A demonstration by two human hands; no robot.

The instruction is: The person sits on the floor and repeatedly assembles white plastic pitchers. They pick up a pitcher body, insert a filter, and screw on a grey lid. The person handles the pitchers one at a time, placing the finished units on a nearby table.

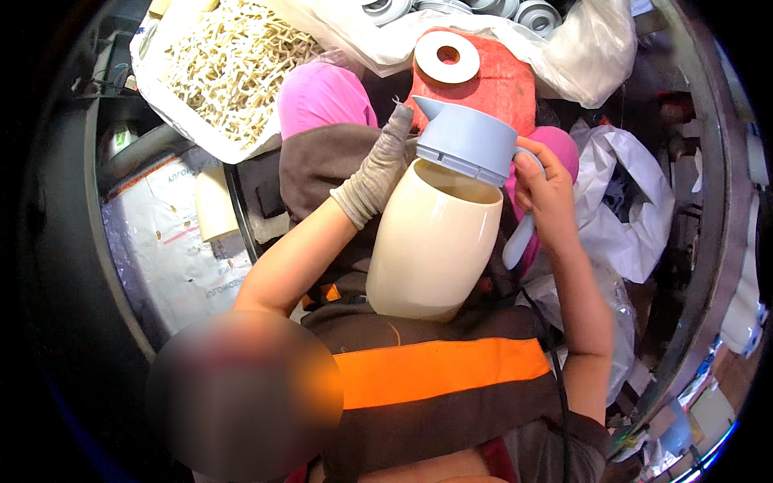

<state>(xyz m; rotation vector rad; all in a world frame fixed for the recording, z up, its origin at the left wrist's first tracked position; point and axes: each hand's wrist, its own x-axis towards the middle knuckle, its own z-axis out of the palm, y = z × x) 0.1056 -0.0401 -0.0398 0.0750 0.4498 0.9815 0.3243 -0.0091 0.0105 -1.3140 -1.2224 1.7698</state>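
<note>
1. The sack (146, 74) of small cream scraps (233, 76) stands open beyond the left knee, its near edge folded outward, perhaps to keep the contents within reach.
2. The left hand (377, 169), gloved, lies against the jug's upper left side, probably steadying it. Its visible fingers are straightened upward; others are hidden, so I cannot tell whether they grip.
3. The cream jug (435, 241) leans in the lap (318, 165), its base at the near edge against the person's body, likely so it cannot slide.
4. The blue spout top (469, 138) sits tilted over the jug's mouth, a gap showing at the front; contact behind is hidden. Its spout points left, its handle (519, 241) hangs right.
5. Between the knees, a red block (507, 97) bears a white ring (467, 69) near its far edge.
6. The right hand (543, 189), bare, has its fingers closed on the spout top where the handle joins, apparently to control its tilt.
</note>
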